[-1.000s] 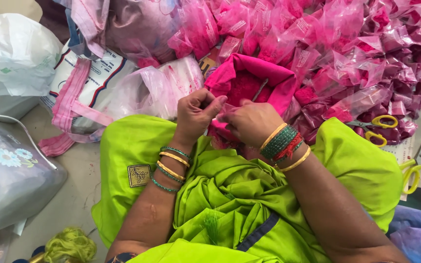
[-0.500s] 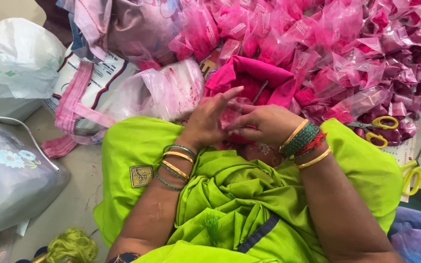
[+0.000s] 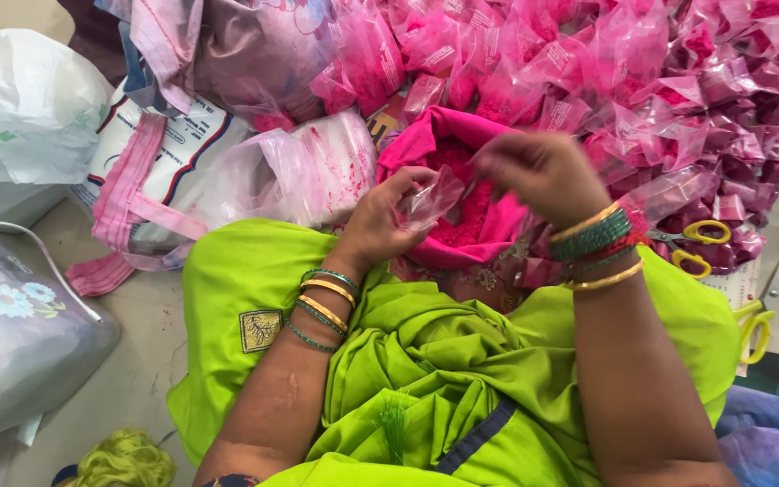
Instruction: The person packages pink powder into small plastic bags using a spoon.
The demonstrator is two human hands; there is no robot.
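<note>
Head view. Left hand, centre of frame: fingers closed on a small clear plastic pouch, pinching it at its lower left edge. Right hand, just right of centre and slightly higher: fingers curled downward above the pouch; motion blur, so whether it grips anything cannot be told. Both wrists carry green and gold bangles.

Pouch: held directly over a pink cloth bag, open at the top, with bright pink powder showing inside. Bag rests at the upper edge of the person's lime-green garment, which fills the lower centre.

Surroundings:
- Heap of filled pink packets, upper right, reaching to the right edge.
- Yellow-handled scissors, right of the right wrist, lying against the heap.
- Powder-stained clear bag, left of the cloth bag.
- White sack with pink handles, upper left of centre.
- White plastic bag, upper left corner.
- Grey flowered bag, left edge.
</note>
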